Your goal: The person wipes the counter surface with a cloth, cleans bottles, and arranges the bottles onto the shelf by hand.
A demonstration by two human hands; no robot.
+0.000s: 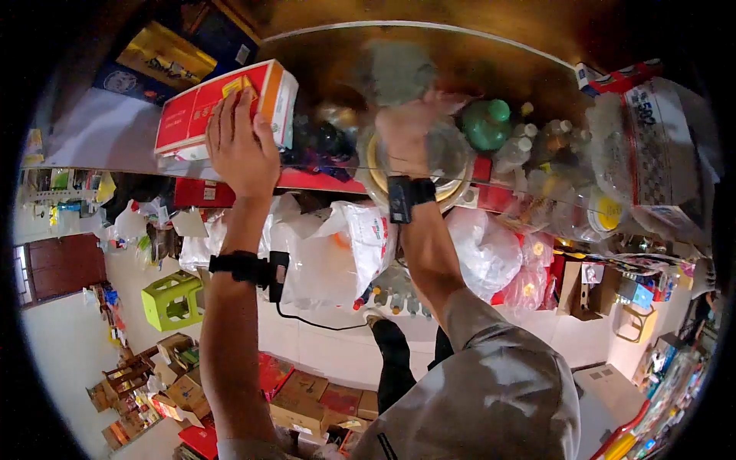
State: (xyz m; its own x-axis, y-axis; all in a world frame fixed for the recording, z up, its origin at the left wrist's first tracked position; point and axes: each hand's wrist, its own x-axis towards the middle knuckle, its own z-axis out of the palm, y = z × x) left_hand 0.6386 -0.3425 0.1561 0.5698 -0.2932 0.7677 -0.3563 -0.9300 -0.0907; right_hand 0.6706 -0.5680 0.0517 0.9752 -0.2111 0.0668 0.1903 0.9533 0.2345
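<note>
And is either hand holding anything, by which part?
The left hand lies on one face of the red box; grip uncertain. The right hand, blurred, is at the near edge of a grey cloth-like thing; any hold is unclear.

hands (244,153): 2 | wrist straps (236,263): 2 | hand-touched red box (182,121): 1 | green stool (158,305): 1

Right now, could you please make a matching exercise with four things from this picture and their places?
Things:
1. Red-and-white cardboard box
2. Lime-green plastic stool
3. Rounded green plastic bottle
4. White plastic bag with red print

Places:
A. Between the forearms
B. Under the left hand
C. On the floor
D. Right of the right hand

Pairs: 1-B, 2-C, 3-D, 4-A
</note>
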